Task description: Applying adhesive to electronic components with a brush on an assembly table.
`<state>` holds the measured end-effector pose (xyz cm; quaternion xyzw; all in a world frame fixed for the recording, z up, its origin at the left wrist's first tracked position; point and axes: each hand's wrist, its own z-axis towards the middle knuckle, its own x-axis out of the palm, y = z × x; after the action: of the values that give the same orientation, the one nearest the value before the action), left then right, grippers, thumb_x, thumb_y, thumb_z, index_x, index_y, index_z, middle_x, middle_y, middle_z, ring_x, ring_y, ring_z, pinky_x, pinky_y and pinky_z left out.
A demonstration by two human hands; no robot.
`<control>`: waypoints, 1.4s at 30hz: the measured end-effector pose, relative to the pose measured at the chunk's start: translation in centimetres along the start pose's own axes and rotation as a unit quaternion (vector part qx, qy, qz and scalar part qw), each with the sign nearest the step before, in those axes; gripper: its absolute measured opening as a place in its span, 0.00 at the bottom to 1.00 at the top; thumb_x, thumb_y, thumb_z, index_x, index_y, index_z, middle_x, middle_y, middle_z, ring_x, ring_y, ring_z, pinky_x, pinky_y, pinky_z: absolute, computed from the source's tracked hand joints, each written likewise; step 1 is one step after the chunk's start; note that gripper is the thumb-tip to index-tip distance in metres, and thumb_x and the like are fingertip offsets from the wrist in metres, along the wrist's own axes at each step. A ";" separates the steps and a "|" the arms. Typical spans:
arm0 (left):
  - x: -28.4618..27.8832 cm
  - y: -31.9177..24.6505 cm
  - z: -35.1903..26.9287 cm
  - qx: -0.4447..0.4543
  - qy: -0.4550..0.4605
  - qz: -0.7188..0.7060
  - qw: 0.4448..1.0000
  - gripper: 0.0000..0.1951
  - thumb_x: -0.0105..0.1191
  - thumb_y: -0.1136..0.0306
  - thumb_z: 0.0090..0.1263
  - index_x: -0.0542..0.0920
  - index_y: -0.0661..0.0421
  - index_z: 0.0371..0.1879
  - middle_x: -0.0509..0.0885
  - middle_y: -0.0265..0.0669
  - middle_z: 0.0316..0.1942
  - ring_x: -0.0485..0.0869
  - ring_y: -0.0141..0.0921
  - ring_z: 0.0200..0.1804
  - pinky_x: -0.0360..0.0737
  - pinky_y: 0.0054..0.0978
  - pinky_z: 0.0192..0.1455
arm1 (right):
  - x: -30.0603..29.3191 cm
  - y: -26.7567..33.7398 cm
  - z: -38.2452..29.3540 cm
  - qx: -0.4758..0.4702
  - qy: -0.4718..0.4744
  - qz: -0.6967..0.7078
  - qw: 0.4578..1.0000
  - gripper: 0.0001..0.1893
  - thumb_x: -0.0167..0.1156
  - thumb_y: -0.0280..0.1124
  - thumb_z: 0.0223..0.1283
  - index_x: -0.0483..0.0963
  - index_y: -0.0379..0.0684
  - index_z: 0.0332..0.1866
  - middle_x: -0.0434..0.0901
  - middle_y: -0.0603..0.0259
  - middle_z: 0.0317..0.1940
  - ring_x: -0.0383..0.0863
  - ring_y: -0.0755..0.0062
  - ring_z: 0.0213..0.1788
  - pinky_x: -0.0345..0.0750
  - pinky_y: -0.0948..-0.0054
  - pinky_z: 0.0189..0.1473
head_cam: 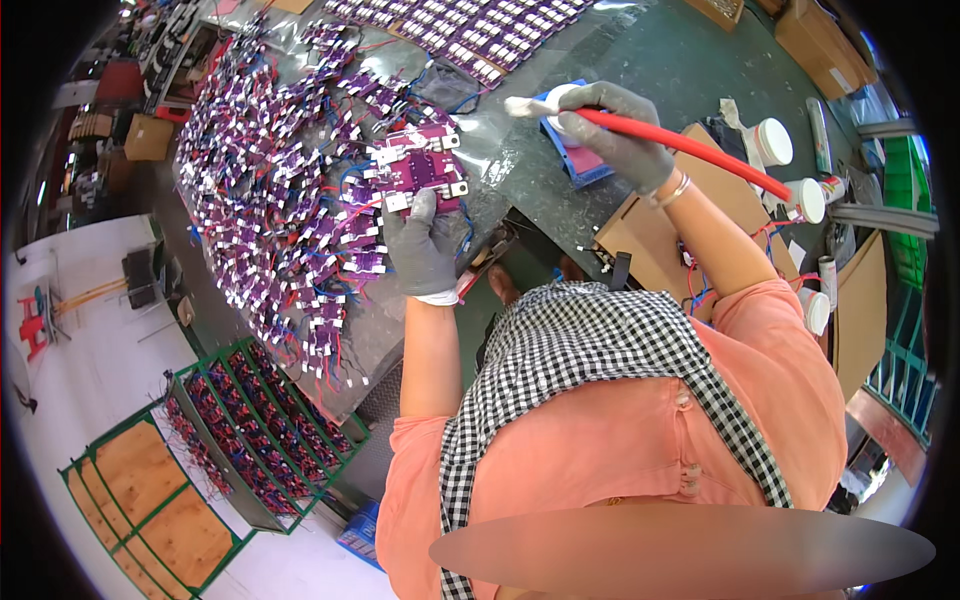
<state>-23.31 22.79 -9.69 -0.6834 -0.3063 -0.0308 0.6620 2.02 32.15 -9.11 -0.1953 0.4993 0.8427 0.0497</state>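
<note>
In a grey glove, my left hand (424, 251) grips the lower edge of a purple circuit board (421, 171) that carries silvery metal-tabbed parts. The board is lifted before me at the right side of a big pile of wired circuit boards (277, 195). My right hand (622, 139), gloved as well, holds a brush (690, 145) with a red handle. The brush's whitish tip (525, 107) points left towards the board, apart from it. Partly hidden behind that hand, a white round container (559, 97) sits on a blue tray (592, 176).
Rows of purple boards (480, 30) lie flat at the far side. On the right are cardboard (705, 195), several white tubs (772, 142) and a cardboard box (821, 49). A green rack (262, 442) packed with wired boards stands at the lower left.
</note>
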 end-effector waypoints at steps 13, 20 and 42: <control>3.4 -1.4 -2.2 0.036 0.039 -0.028 0.998 0.15 0.52 0.77 0.67 0.70 0.58 0.52 0.79 0.36 0.46 0.81 0.29 0.45 0.80 0.30 0.49 | -0.4 5.2 -0.5 -0.109 -0.007 0.060 0.992 0.05 0.66 0.25 0.53 0.79 0.39 0.35 0.79 0.62 0.28 0.77 0.73 0.29 0.73 0.75 0.33; 2.3 -1.9 -2.4 0.052 0.059 -0.072 0.994 0.16 0.44 0.77 0.72 0.70 0.66 0.58 0.79 0.43 0.52 0.79 0.33 0.54 0.76 0.31 0.60 | 1.2 8.0 -1.4 -0.095 0.072 0.114 0.986 0.05 0.67 0.29 0.54 0.81 0.42 0.35 0.81 0.63 0.27 0.80 0.70 0.31 0.75 0.71 0.34; -6.3 -6.3 -6.3 0.141 -0.307 0.060 0.939 0.17 0.52 0.69 0.71 0.71 0.59 0.56 0.79 0.31 0.45 0.78 0.23 0.42 0.76 0.22 0.44 | 2.2 7.7 -1.5 0.042 -0.054 0.095 0.993 0.06 0.63 0.23 0.57 0.80 0.35 0.39 0.82 0.62 0.35 0.81 0.77 0.34 0.78 0.78 0.40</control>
<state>-28.97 14.16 -6.17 -0.5761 -0.4543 0.2633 0.6264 -1.72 26.78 -4.31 -0.0985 0.5475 0.8310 0.0049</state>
